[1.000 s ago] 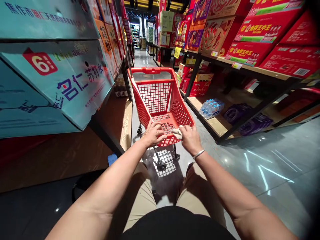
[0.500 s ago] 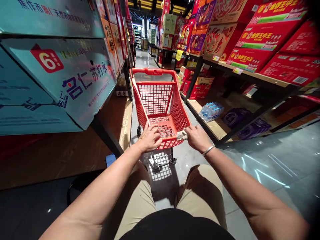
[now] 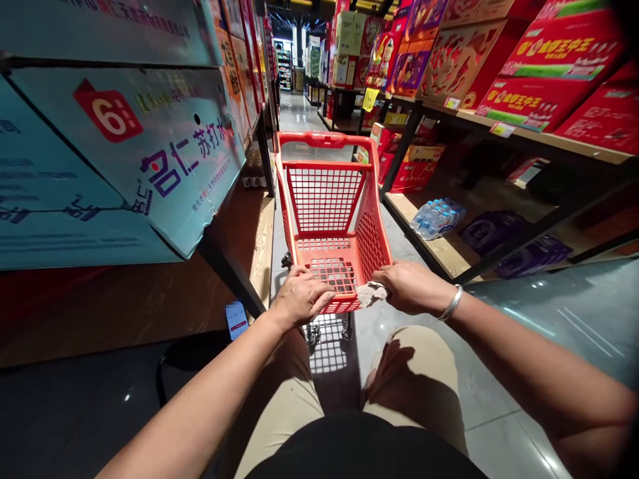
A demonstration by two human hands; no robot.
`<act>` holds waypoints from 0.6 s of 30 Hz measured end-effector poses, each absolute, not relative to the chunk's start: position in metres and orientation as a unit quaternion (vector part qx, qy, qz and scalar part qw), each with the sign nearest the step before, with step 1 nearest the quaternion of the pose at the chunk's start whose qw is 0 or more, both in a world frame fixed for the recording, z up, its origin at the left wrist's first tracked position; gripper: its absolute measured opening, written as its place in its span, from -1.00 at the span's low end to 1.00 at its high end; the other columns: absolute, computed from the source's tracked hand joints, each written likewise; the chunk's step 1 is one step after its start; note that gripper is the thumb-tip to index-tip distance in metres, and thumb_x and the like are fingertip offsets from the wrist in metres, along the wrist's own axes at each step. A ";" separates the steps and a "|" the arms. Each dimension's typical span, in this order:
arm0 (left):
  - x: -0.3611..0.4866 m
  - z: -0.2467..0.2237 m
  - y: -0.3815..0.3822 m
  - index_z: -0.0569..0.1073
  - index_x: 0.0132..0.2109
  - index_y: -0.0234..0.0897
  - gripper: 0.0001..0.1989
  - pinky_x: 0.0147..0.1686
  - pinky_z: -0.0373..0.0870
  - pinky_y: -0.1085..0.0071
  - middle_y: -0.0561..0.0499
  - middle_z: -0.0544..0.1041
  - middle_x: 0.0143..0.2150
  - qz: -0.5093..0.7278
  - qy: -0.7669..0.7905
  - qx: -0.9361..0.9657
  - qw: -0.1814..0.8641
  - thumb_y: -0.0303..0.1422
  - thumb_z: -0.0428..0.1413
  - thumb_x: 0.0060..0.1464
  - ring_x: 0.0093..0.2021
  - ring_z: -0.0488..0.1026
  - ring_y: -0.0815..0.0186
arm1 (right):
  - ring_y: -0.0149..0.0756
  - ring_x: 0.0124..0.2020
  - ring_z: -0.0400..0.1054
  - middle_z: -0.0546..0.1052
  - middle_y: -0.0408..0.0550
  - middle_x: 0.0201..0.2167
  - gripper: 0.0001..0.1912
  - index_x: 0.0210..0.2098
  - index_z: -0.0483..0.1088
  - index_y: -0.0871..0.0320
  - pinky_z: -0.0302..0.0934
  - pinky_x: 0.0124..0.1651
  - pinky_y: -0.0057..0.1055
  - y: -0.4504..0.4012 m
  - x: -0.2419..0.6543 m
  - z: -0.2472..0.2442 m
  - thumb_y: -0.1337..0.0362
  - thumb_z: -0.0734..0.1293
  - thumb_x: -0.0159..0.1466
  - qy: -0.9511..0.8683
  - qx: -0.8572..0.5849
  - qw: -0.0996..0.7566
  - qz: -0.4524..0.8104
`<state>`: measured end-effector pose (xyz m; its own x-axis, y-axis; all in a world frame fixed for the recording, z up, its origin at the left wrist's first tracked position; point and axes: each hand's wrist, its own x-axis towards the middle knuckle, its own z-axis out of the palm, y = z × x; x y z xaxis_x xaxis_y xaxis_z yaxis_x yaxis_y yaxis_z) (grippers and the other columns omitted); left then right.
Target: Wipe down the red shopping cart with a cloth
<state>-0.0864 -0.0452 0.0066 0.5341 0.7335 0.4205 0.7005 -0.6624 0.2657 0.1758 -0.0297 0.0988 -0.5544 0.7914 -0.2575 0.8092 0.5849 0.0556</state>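
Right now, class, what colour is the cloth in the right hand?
The cloth is pale greyish white, showing best in the head view.

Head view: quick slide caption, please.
Left hand rests on a red cart; right hand holds a pale cloth at its near right corner.

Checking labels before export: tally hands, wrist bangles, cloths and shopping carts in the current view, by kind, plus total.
Hands (left hand, right hand): 2
Silver bangle: 1
Pale cloth: 1
Red shopping cart: 1
Total: 5
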 end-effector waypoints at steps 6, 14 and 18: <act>-0.088 -0.005 -0.039 0.03 0.46 -0.20 -0.16 0.41 -0.02 -0.11 -0.20 0.16 0.44 0.452 0.595 0.663 0.051 -0.37 0.15 0.07 0.44 0.03 -0.09 | -0.26 -0.25 0.40 0.57 -0.07 -0.28 -0.84 -0.32 0.41 0.09 0.04 -0.29 -0.38 -0.041 0.189 0.100 0.45 0.25 0.19 0.901 0.408 0.129 -0.068; -0.072 -0.031 -0.057 -0.26 0.51 -0.15 -0.11 0.48 -0.01 0.11 -0.07 0.06 0.50 0.443 0.578 0.638 0.249 -0.49 -0.02 0.14 0.49 0.03 0.09 | -0.39 -0.43 0.36 0.56 -0.13 -0.35 -0.66 -0.17 0.46 0.09 0.09 -0.37 -0.46 -0.004 0.170 0.111 0.53 0.34 0.09 0.851 0.406 0.246 -0.223; -0.061 -0.026 -0.077 -0.33 0.51 -0.09 -0.11 0.49 -0.05 0.11 -0.02 0.04 0.51 0.413 0.566 0.670 0.244 -0.48 -0.02 0.19 0.50 -0.01 0.10 | -0.46 -0.50 0.29 0.54 -0.18 -0.41 -0.61 -0.14 0.48 0.12 0.07 -0.44 -0.52 0.002 0.141 0.078 0.58 0.34 0.08 0.834 0.324 0.236 -0.380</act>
<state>-0.0605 -0.0767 -0.0263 0.0179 0.9607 0.2769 0.5578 -0.2394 0.7947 0.1409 0.0018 0.0775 -0.6780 0.3612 -0.6402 0.7200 0.5015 -0.4796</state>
